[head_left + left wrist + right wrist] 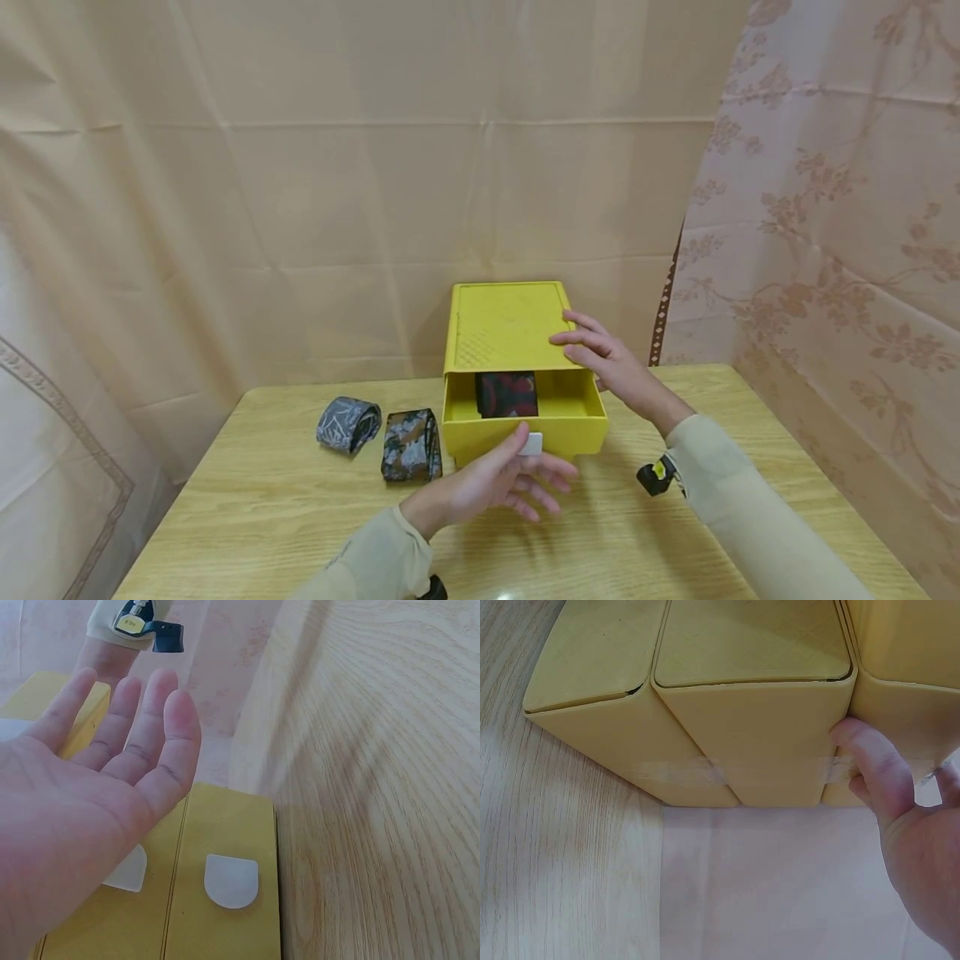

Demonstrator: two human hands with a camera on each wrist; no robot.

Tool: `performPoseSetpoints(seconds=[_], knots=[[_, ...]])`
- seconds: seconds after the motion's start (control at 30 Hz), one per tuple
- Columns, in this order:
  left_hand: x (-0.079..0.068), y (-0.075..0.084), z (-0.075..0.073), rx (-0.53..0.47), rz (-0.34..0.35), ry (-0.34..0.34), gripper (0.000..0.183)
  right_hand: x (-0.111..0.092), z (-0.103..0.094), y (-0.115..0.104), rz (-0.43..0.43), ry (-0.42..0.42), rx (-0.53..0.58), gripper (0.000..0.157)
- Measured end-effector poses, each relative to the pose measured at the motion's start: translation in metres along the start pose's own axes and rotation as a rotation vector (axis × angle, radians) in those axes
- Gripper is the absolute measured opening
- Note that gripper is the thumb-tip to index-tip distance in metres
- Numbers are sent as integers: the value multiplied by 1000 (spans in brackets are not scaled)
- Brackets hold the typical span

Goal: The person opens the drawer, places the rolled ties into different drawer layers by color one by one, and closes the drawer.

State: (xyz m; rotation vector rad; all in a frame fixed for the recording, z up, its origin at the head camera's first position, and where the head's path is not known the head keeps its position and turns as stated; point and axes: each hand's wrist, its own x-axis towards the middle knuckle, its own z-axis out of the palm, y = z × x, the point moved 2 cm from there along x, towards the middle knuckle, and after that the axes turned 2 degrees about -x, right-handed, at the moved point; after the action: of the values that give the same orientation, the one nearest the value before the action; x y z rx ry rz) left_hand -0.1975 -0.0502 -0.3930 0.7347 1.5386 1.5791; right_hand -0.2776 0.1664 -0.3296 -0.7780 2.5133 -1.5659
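Note:
A yellow drawer unit stands on the table with its top drawer pulled out. Inside the drawer lies a dark red-and-black cloth roll. My left hand is at the drawer front, thumb by the white handle and the other fingers spread loosely below; its palm shows in the left wrist view. My right hand rests on the unit's right upper edge, fingers laid on the top. One bent digit touches the unit's side in the right wrist view.
Left of the unit on the wooden table lie a grey patterned cloth roll and a brown-grey camouflage cloth roll. Beige curtains hang behind. More drawers with white handles sit below the top one.

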Motion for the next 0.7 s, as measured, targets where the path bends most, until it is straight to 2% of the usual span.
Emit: performPoseSetpoints(seconds=[0.2,0.7], knots=[[0,0,-2,-19,2,10,86,1,1,0,-1,-7,13,35],[3,0,-2,4,3,13,86,0,0,1,1,-3,19,36]])
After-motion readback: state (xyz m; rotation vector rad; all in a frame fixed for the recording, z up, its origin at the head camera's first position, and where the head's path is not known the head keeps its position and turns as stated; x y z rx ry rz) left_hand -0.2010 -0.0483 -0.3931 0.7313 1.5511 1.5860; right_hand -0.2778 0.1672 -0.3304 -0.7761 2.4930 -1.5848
